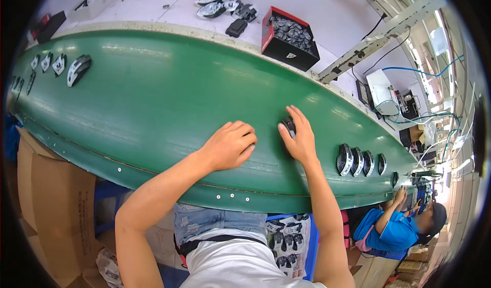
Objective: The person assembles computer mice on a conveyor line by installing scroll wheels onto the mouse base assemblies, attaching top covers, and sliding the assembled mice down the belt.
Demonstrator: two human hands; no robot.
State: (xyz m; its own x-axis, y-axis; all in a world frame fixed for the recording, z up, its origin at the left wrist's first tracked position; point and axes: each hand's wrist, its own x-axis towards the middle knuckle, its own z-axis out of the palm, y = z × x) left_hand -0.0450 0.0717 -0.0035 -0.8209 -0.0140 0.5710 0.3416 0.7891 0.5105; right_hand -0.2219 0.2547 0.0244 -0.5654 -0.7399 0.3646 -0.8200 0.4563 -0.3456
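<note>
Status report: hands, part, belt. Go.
Right hand cupped over a dark computer mouse on the green belt. Left hand fisted, empty, beside it. Row of mice just right.

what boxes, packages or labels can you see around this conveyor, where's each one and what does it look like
Red-and-black open box: white bench beyond the green belt, full of dark parts.
Brown cardboard carton: floor at the near left, dark print on its side.
Printed sheet of mouse pictures: under the belt by the lap, white with black images.

Conveyor belt (169, 98): smooth green rubbery sheet, slight sheen. Computer mouse (289, 126) under the right hand (299, 139) is glossy black plastic, same as the mice (358, 161) beside it. Box (51, 211) is matt brown cardboard; bench frame (378, 32) is pale painted metal.
</note>
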